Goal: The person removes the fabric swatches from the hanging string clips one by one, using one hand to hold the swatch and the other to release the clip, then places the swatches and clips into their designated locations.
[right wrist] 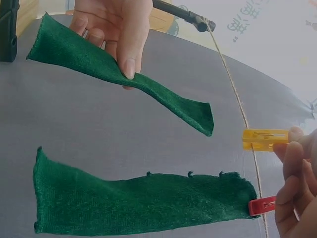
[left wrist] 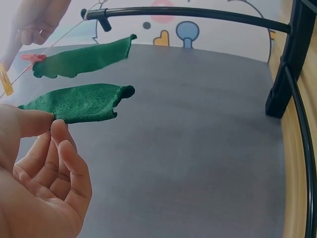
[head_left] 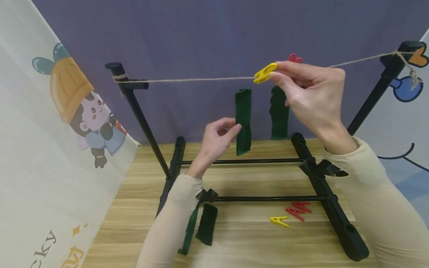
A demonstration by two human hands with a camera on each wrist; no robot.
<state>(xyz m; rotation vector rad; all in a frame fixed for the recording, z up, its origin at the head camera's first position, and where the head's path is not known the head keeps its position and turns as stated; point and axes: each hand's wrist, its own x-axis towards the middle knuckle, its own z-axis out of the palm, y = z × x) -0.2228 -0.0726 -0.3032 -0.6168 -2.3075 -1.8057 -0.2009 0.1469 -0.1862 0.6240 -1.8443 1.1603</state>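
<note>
My left hand [head_left: 218, 143] pinches a strip of green cloth [head_left: 243, 123] by its side edge, between thumb and finger. The strip's top end is below the twine line [head_left: 201, 79], apart from it. Up at the line, my right hand [head_left: 311, 96] pinches a yellow clothespin [head_left: 265, 73] by its handle end. In the right wrist view the clothespin [right wrist: 265, 140] sits across the twine [right wrist: 235, 94], with no cloth in it. Beside it a second green strip [right wrist: 143, 203] hangs from the line by a red clothespin [right wrist: 261, 206].
The line runs between two black posts [head_left: 140, 115] of a frame. On the wooden table [head_left: 248, 238] lie a yellow clothespin [head_left: 279, 221], red clothespins [head_left: 295, 213], and more green strips [head_left: 207, 225] near my left forearm. Black bars [head_left: 268, 198] cross the frame low down.
</note>
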